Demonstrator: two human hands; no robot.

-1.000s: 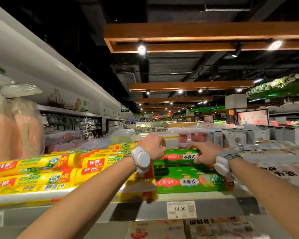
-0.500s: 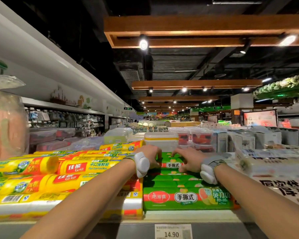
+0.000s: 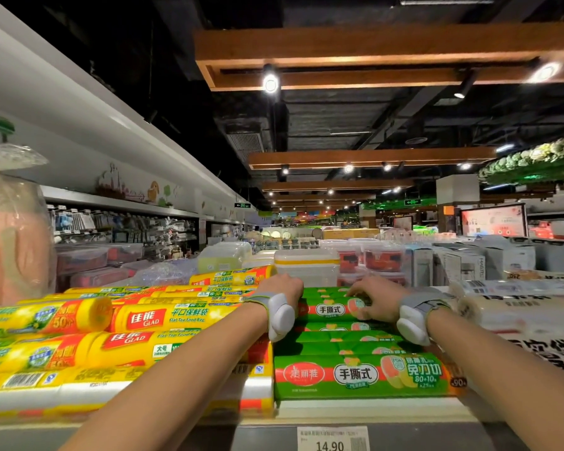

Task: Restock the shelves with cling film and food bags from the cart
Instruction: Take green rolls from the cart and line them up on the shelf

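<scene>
A stack of green cling film rolls [image 3: 362, 375] lies on the shelf [image 3: 372, 413] in front of me. Both hands are on the topmost green roll [image 3: 331, 309]. My left hand [image 3: 284, 288] grips its left end with curled fingers. My right hand [image 3: 376, 296] lies over its right part, fingers bent down onto the wrapper. Both wrists wear grey bands with white sensors. Yellow food bag rolls [image 3: 173, 317] are piled to the left of the green stack, touching it. The cart is out of view.
White packs with black print [image 3: 521, 307] sit to the right of the green stack. Clear plastic storage boxes [image 3: 306, 266] stand behind it. A wrapped pink bundle [image 3: 13, 242] stands at far left. A price tag reading 14.90 [image 3: 332, 439] hangs on the shelf edge.
The green roll has come down from mid-air onto the top of the stack with both hands still on it. The camera has moved closer and lower toward the shelf.
</scene>
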